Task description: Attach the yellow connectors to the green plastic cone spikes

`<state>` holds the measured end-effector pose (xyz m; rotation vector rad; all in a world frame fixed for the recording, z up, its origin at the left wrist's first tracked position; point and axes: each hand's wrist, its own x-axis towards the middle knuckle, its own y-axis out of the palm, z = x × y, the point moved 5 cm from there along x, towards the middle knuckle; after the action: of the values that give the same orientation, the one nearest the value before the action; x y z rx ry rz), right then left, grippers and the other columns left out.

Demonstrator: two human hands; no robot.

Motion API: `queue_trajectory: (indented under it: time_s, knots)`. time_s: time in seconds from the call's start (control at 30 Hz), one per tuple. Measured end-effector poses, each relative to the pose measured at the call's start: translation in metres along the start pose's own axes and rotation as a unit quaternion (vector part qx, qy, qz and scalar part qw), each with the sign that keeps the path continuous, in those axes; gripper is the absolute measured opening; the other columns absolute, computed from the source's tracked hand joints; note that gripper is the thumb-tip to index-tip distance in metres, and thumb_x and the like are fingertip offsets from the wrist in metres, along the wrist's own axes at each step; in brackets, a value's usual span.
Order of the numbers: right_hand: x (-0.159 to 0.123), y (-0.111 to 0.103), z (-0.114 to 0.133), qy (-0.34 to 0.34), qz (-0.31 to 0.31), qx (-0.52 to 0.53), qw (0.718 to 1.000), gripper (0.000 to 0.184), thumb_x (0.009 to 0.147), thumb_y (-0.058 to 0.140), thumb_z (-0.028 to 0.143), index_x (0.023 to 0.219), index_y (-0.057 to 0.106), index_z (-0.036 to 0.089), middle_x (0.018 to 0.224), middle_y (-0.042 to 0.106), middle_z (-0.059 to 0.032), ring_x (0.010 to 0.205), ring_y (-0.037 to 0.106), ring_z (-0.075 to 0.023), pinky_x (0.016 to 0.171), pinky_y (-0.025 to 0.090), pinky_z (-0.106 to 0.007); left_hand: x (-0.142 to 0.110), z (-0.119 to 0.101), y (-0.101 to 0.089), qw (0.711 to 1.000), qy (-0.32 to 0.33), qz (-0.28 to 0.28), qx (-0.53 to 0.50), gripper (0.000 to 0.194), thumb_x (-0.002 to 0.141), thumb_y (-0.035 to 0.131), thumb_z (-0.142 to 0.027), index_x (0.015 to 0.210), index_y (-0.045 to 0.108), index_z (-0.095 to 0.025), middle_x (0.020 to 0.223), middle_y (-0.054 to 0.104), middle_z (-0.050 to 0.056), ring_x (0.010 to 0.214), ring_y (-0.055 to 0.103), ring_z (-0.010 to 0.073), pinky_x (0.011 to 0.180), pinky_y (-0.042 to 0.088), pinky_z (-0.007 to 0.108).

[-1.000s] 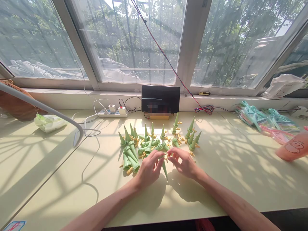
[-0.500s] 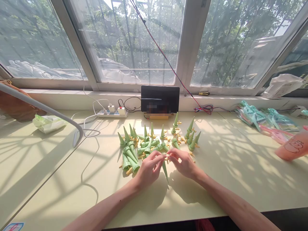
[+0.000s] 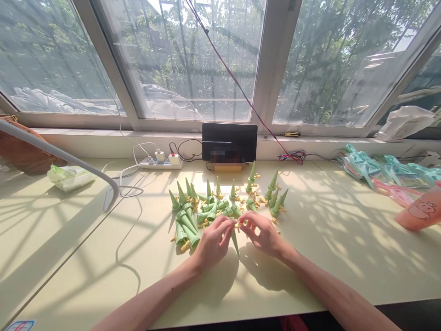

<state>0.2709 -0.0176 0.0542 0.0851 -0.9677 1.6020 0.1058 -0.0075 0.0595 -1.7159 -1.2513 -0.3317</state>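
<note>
My left hand (image 3: 212, 242) pinches the wide top of a green plastic cone spike (image 3: 235, 241), whose tip points down toward me over the pale table (image 3: 310, 257). My right hand (image 3: 263, 234) meets it from the right, fingertips closed on a small yellow fitting (image 3: 237, 224) at the spike's top. Just beyond both hands lies a pile of several more green spikes (image 3: 188, 220), some lying flat, some standing upright (image 3: 274, 181), with small yellow pieces scattered among them.
A dark screen on a wooden stand (image 3: 229, 142) sits at the windowsill, beside a power strip with cables (image 3: 160, 161). A grey lamp arm (image 3: 69, 158) arcs in from the left. Packets (image 3: 379, 172) and an orange bottle (image 3: 418, 211) lie right; a wrapped pack (image 3: 67, 177) left.
The spike's tip has swung slightly toward upright between my hands; both hands stay together at its top. The view has barely shifted.
</note>
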Motion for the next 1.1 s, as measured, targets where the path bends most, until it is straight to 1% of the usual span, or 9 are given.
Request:
queue_trajectory:
  time_s: [0.13, 0.23, 0.37, 0.63, 0.73, 0.8, 0.9, 1.03, 1.1]
  knots:
    - [-0.0004, 0.0000, -0.0016, -0.007, -0.010, -0.012, 1.000, 0.007, 0.099, 0.053, 0.022, 0.102, 0.060, 0.020, 0.087, 0.066, -0.0046, 0.066, 0.061, -0.0147, 0.061, 0.051, -0.027, -0.0011, 0.0021, 0.0004, 1.000, -0.020, 0.006, -0.005, 0.019, 0.099, 0.051, -0.014, 0.110, 0.063, -0.021, 0.091, 0.062, 0.003, 0.066, 0.057, 0.0096, 0.053, 0.047, 0.019]
    - [0.0000, -0.0002, -0.0018, -0.014, -0.017, -0.020, 1.000, 0.008, 0.100, 0.052, 0.022, 0.100, 0.060, 0.020, 0.085, 0.066, -0.0046, 0.066, 0.061, -0.0153, 0.061, 0.050, -0.027, -0.0020, 0.0031, 0.0013, 0.999, -0.027, 0.022, -0.016, 0.018, 0.097, 0.054, -0.014, 0.112, 0.062, -0.021, 0.094, 0.062, 0.003, 0.062, 0.057, 0.0079, 0.051, 0.048, 0.018]
    - [0.0008, -0.0004, -0.0016, -0.017, -0.024, -0.025, 0.999, 0.009, 0.100, 0.052, 0.023, 0.099, 0.060, 0.020, 0.083, 0.066, -0.0043, 0.065, 0.060, -0.0156, 0.060, 0.049, -0.027, -0.0019, 0.0021, 0.0010, 0.999, -0.024, 0.032, -0.027, 0.020, 0.095, 0.056, -0.014, 0.114, 0.061, -0.021, 0.096, 0.062, 0.003, 0.060, 0.057, 0.0062, 0.049, 0.048, 0.017]
    - [-0.0001, -0.0011, 0.0005, -0.007, -0.021, -0.010, 1.000, 0.011, 0.099, 0.050, 0.019, 0.097, 0.061, 0.019, 0.076, 0.065, -0.0022, 0.061, 0.058, -0.0140, 0.057, 0.047, -0.025, -0.0025, 0.0020, 0.0017, 0.999, -0.015, 0.033, -0.024, 0.021, 0.095, 0.056, -0.013, 0.114, 0.061, -0.021, 0.096, 0.060, 0.003, 0.061, 0.058, 0.0065, 0.050, 0.048, 0.017]
    - [-0.0004, -0.0013, 0.0013, -0.014, -0.027, -0.010, 0.999, 0.011, 0.098, 0.051, 0.017, 0.098, 0.061, 0.019, 0.075, 0.066, -0.0023, 0.060, 0.059, -0.0138, 0.056, 0.047, -0.024, -0.0024, 0.0017, 0.0020, 0.999, -0.019, 0.038, -0.029, 0.025, 0.095, 0.054, -0.011, 0.116, 0.062, -0.022, 0.097, 0.060, 0.004, 0.063, 0.057, 0.0074, 0.051, 0.048, 0.018]
    - [-0.0005, -0.0017, 0.0013, -0.022, -0.039, -0.013, 0.999, 0.011, 0.097, 0.051, 0.016, 0.099, 0.062, 0.019, 0.076, 0.067, -0.0027, 0.061, 0.060, -0.0140, 0.055, 0.047, -0.024, -0.0022, 0.0015, 0.0011, 0.998, -0.026, 0.039, -0.031, 0.031, 0.095, 0.051, -0.009, 0.119, 0.063, -0.023, 0.103, 0.059, 0.006, 0.066, 0.058, 0.0082, 0.053, 0.050, 0.020]
    - [-0.0008, -0.0037, 0.0010, -0.033, -0.067, -0.017, 0.997, 0.011, 0.096, 0.052, 0.015, 0.100, 0.061, 0.019, 0.079, 0.068, -0.0032, 0.063, 0.063, -0.0146, 0.056, 0.049, -0.025, -0.0018, 0.0005, -0.0016, 0.998, -0.032, 0.038, -0.043, 0.041, 0.092, 0.047, -0.004, 0.124, 0.062, -0.025, 0.116, 0.056, 0.009, 0.072, 0.061, 0.0097, 0.060, 0.055, 0.023]
    - [-0.0005, -0.0069, 0.0016, -0.034, -0.092, -0.019, 0.995, 0.013, 0.097, 0.051, 0.014, 0.101, 0.061, 0.021, 0.082, 0.068, -0.0033, 0.065, 0.065, -0.0148, 0.057, 0.051, -0.024, -0.0016, -0.0041, -0.0032, 0.996, -0.013, 0.056, -0.067, 0.055, 0.083, 0.049, 0.001, 0.130, 0.059, -0.026, 0.132, 0.049, 0.012, 0.076, 0.063, 0.0110, 0.067, 0.059, 0.028]
    - [-0.0005, -0.0081, 0.0024, -0.035, -0.098, -0.019, 0.994, 0.013, 0.097, 0.051, 0.014, 0.101, 0.061, 0.021, 0.083, 0.069, -0.0034, 0.065, 0.065, -0.0149, 0.057, 0.052, -0.024, -0.0018, -0.0064, -0.0020, 0.995, -0.005, 0.068, -0.078, 0.058, 0.081, 0.052, 0.001, 0.132, 0.057, -0.025, 0.136, 0.045, 0.013, 0.080, 0.065, 0.0123, 0.068, 0.060, 0.029]
